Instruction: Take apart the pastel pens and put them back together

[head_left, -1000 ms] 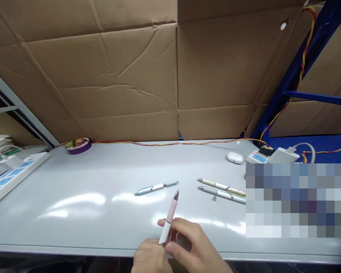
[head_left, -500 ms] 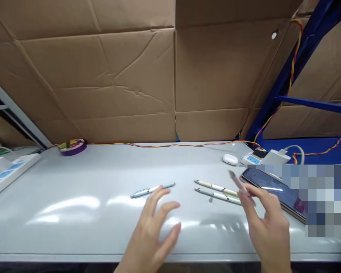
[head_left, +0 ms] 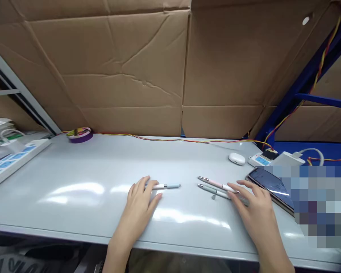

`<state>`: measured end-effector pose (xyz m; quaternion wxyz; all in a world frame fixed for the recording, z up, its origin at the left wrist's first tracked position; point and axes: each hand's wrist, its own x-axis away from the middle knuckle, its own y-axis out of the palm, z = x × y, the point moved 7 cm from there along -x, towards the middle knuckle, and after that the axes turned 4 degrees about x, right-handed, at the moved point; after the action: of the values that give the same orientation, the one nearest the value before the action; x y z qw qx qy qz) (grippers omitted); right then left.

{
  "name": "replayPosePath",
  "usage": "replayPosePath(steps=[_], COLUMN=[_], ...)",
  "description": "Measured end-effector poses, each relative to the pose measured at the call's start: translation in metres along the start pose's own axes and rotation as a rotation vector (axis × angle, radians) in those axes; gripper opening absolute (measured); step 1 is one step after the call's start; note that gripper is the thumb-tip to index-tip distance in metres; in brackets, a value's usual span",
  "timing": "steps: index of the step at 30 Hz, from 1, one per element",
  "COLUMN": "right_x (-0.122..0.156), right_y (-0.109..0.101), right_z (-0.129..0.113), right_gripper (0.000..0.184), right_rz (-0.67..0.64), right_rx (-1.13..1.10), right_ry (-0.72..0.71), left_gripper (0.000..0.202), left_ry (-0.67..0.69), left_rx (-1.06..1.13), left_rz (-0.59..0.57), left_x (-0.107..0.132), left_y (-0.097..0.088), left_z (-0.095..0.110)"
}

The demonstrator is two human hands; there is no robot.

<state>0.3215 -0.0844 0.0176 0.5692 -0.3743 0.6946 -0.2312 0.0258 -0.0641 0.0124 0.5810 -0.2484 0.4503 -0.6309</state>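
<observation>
My left hand (head_left: 139,203) is closed around the left part of a white and light-blue pen (head_left: 172,186), whose other end sticks out to the right past the fingers. My right hand (head_left: 254,203) pinches the right end of a pink and white pen (head_left: 216,183) between thumb and fingers, with its metal tip pointing left. Just below it, nearly parallel, lies a pale green and white pen (head_left: 210,189), its right part partly covered by my right hand. A tiny grey piece (head_left: 213,197) rests on the table under the green pen.
A white earbud case (head_left: 236,158) sits behind the pens, and a dark phone (head_left: 272,187) lies at the right. Power strips (head_left: 19,161) and chargers (head_left: 287,159) stand on both sides. A purple tape roll (head_left: 80,135) is by the cardboard wall (head_left: 125,87).
My right hand has lowered the pink pen from the air to beside the green pen. My left hand has come down onto the blue pen. The yellow pen no longer shows. The view has shifted.
</observation>
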Motion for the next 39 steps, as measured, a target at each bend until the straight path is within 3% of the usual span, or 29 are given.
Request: replayPosePath(steps=[5,9,17,23,28,39], right_x=[0.000,0.001,0.006,0.006,0.006,0.009], right_y=[-0.006,0.002,0.016,0.014,0.016,0.026], right_z=[-0.005,-0.029,-0.060,-0.055,-0.051,-0.047], right_gripper=[0.038,0.026,0.017,0.020,0.021,0.022], right_rz=[0.014,-0.148,-0.268,-0.280,-0.268,-0.340], right_rx=[-0.077,-0.209,-0.239,-0.269,-0.286,-0.278], right_ry=[0.041,-0.035,-0.059,0.009,0.036,0.023], left_gripper=[0.017,0.022,0.027,0.030,0.032,0.032], left_ry=[-0.003,0.009,-0.058,-0.071,-0.098,0.000], left_rx=[0.038,0.057,0.265,0.341,0.384,0.315], left_rz=[0.018,0.040,-0.051,0.054,-0.011,-0.060], left_x=[-0.001,-0.001,0.007,0.013,0.016,0.015], left_y=[-0.006,-0.009,-0.002,0.002,0.005,0.007], left_z=[0.001,0.001,0.015,0.031,0.030,0.036])
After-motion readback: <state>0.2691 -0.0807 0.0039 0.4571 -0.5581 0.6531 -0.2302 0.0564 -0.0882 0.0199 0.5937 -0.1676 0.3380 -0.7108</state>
